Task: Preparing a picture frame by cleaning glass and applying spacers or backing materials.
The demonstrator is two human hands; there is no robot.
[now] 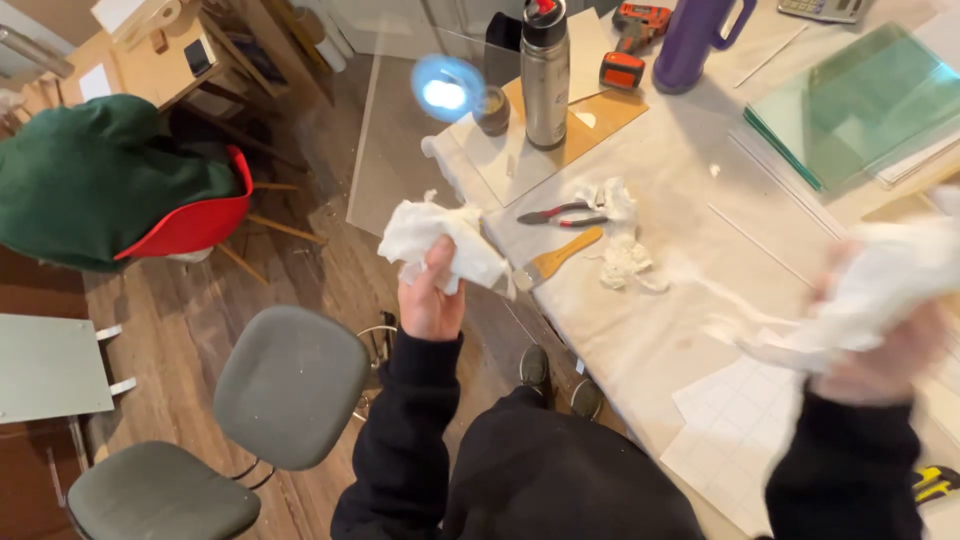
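The person stands at the corner of the table (640,330), which is covered in a pale, stained sheet. The left hand (428,300) is raised over the floor just off the table's edge, its fingers (438,262) clamped on a crumpled white paper towel (435,240). The right hand (880,340) is blurred with motion over the table's near right part; it appears to be bunched around a second white wad (880,280), though the blur hides exactly how the fingers sit.

To handle these wads well, I would say each wants a firm grip so that no loose corner trails, and the right one is best kept away from the stack of glass sheets (860,100) lying further back on the table.

More crumpled towel (620,240) lies on the table beside red-handled pliers (560,213) and a wooden-handled brush (555,260).

As for containers: a tall steel bottle (545,80) stands upright with its cap on, so its contents cannot be seen. A purple jug (690,40) with a handle stands behind it, its top out of view. A small dark cup (492,110) sits just beside the bottle; what it holds I cannot tell. An orange drill (630,40) lies near them.

A grey stool (290,385) stands on the floor to the left.
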